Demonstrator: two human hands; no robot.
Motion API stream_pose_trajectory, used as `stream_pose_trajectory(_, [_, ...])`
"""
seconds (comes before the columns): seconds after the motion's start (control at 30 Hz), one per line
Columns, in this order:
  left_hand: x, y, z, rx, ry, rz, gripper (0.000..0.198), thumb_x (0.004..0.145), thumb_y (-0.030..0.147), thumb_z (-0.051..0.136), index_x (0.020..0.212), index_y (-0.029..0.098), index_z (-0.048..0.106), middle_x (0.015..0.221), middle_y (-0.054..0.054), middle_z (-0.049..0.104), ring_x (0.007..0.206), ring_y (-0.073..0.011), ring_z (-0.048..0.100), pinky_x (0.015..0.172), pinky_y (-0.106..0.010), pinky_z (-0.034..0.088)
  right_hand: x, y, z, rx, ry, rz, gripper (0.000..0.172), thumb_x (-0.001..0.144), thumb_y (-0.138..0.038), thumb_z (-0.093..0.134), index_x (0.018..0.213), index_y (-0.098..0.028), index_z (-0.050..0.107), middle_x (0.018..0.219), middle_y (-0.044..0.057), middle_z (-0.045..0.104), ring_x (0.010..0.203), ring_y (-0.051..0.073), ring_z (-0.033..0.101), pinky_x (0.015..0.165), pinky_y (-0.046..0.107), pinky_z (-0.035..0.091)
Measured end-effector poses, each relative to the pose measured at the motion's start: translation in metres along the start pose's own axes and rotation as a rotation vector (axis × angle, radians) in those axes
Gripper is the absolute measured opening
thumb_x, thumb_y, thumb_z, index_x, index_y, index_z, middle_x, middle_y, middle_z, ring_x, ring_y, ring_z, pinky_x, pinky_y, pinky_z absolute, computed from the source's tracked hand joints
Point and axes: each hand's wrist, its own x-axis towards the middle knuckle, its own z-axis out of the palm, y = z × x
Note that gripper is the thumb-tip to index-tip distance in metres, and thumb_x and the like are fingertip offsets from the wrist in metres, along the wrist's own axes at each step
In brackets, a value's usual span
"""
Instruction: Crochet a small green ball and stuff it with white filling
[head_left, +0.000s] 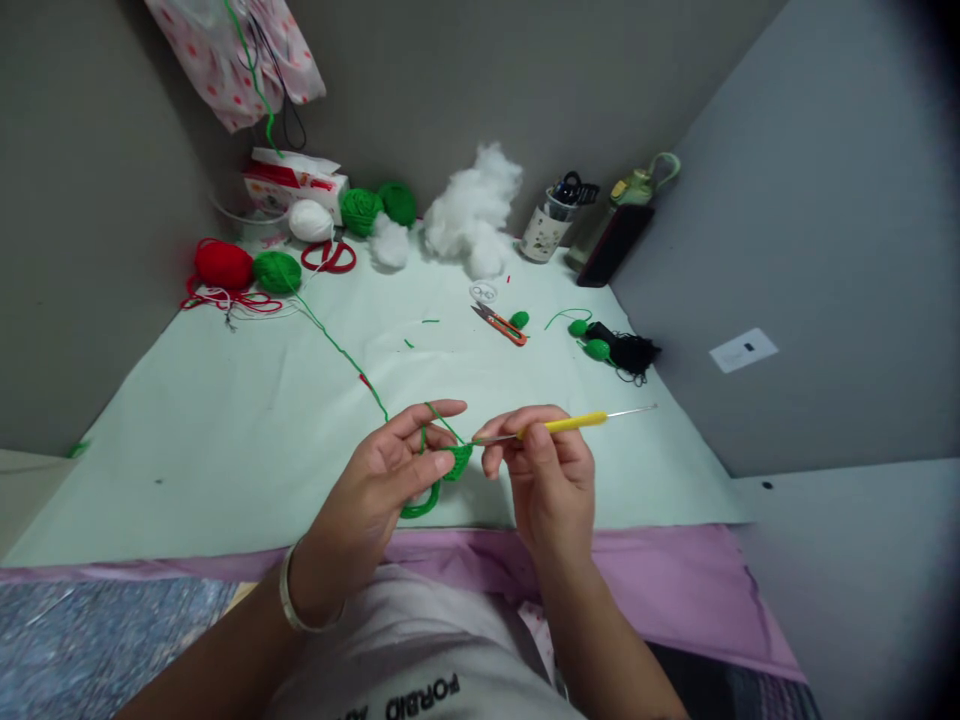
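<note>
My left hand [390,475] pinches a small green crochet piece [450,468], with the green yarn strand [337,348] looped over its forefinger. That strand runs back across the table to a green yarn ball [277,271]. My right hand [544,470] grips a yellow-handled crochet hook [574,423], its fingers closed round the handle. The hook's metal tip meets the green piece between both hands. A silver bangle sits on my left wrist.
On the pale green table [225,420] lie a red yarn ball [223,265], more green balls [375,207], a white ball [310,221], white stuffing [472,215], orange snips [499,323], small green pieces with black yarn [622,350], a cup of tools [551,225]. Grey walls close in on three sides.
</note>
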Motion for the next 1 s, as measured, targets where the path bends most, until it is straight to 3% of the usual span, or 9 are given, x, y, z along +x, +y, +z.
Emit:
stream_pose_trajectory(0.13, [0.000, 0.001, 0.000, 0.011, 0.007, -0.012, 0.033, 0.087, 0.028, 0.082, 0.120, 0.028, 0.080, 0.090, -0.001, 0.063, 0.077, -0.0117, 0.049, 0.066, -0.021, 0.038, 0.002, -0.001, 0.000, 0.044, 0.007, 0.059, 0.020, 0.105, -0.033, 0.064, 0.093, -0.021, 0.074, 0.085, 0.002, 0.078, 0.061, 0.011, 0.067, 0.060, 0.025, 0.056])
stream_pose_trajectory(0.33, [0.000, 0.000, -0.001, 0.059, 0.033, 0.009, 0.032, 0.087, 0.029, 0.082, 0.119, 0.028, 0.080, 0.093, -0.001, 0.062, 0.083, -0.0131, 0.052, 0.072, -0.022, 0.042, -0.003, -0.001, -0.002, -0.069, -0.046, -0.044, 0.017, 0.106, -0.029, 0.061, 0.098, -0.021, 0.074, 0.091, 0.004, 0.079, 0.068, 0.013, 0.070, 0.063, 0.028, 0.058])
stream_pose_trajectory(0.5, [-0.001, -0.003, -0.001, 0.240, 0.108, 0.108, 0.032, 0.086, 0.024, 0.081, 0.117, 0.028, 0.080, 0.089, 0.000, 0.062, 0.078, -0.0131, 0.052, 0.068, -0.022, 0.043, -0.005, -0.007, -0.005, -0.335, -0.130, -0.228, 0.019, 0.107, -0.019, 0.055, 0.105, -0.023, 0.074, 0.097, 0.005, 0.077, 0.076, 0.016, 0.070, 0.068, 0.032, 0.060])
stream_pose_trajectory(0.63, [-0.004, -0.008, 0.003, 0.454, 0.232, 0.272, 0.033, 0.085, 0.016, 0.080, 0.117, 0.027, 0.079, 0.085, 0.001, 0.063, 0.080, -0.0131, 0.056, 0.076, -0.022, 0.046, -0.009, -0.006, -0.009, -0.666, -0.245, -0.461, 0.024, 0.103, -0.011, 0.057, 0.115, -0.024, 0.073, 0.098, 0.006, 0.077, 0.089, 0.021, 0.073, 0.077, 0.036, 0.062])
stream_pose_trajectory(0.7, [-0.005, -0.009, 0.005, 0.400, 0.220, 0.274, 0.037, 0.086, 0.017, 0.080, 0.122, 0.028, 0.077, 0.087, 0.001, 0.064, 0.078, -0.0118, 0.055, 0.074, -0.021, 0.046, -0.012, -0.002, -0.012, -0.860, -0.260, -0.586, 0.028, 0.099, -0.010, 0.064, 0.120, -0.026, 0.073, 0.101, 0.005, 0.076, 0.090, 0.021, 0.074, 0.077, 0.035, 0.064])
stream_pose_trajectory(0.77, [-0.003, -0.008, 0.006, 0.205, 0.112, 0.167, 0.043, 0.085, 0.023, 0.084, 0.127, 0.027, 0.075, 0.086, 0.002, 0.063, 0.073, -0.0104, 0.054, 0.069, -0.020, 0.046, -0.015, 0.003, -0.013, -0.976, -0.241, -0.690, 0.035, 0.096, -0.010, 0.069, 0.124, -0.030, 0.074, 0.106, 0.005, 0.076, 0.094, 0.022, 0.075, 0.076, 0.034, 0.065])
stream_pose_trajectory(0.87, [0.002, -0.002, 0.004, -0.075, -0.033, -0.040, 0.046, 0.083, 0.027, 0.087, 0.128, 0.023, 0.076, 0.076, 0.004, 0.058, 0.060, -0.0064, 0.044, 0.059, -0.017, 0.040, -0.015, 0.005, -0.012, -0.860, -0.167, -0.652, 0.032, 0.100, -0.012, 0.064, 0.123, -0.031, 0.075, 0.104, 0.005, 0.075, 0.094, 0.022, 0.075, 0.075, 0.036, 0.065])
stream_pose_trajectory(0.93, [0.004, 0.003, 0.003, -0.125, -0.019, -0.080, 0.042, 0.083, 0.025, 0.086, 0.125, 0.022, 0.079, 0.074, 0.005, 0.056, 0.056, -0.0046, 0.035, 0.052, -0.015, 0.033, -0.011, 0.002, -0.008, -0.614, -0.066, -0.504, 0.024, 0.104, -0.017, 0.058, 0.113, -0.028, 0.077, 0.095, 0.005, 0.075, 0.081, 0.020, 0.072, 0.068, 0.035, 0.063])
stream_pose_trajectory(1.0, [0.005, 0.006, 0.004, -0.108, 0.010, -0.047, 0.041, 0.082, 0.024, 0.087, 0.123, 0.023, 0.080, 0.079, 0.003, 0.059, 0.060, -0.0059, 0.041, 0.055, -0.016, 0.036, -0.006, -0.001, -0.003, -0.380, -0.002, -0.357, 0.021, 0.106, -0.023, 0.057, 0.102, -0.025, 0.077, 0.088, 0.005, 0.073, 0.069, 0.017, 0.067, 0.060, 0.033, 0.060])
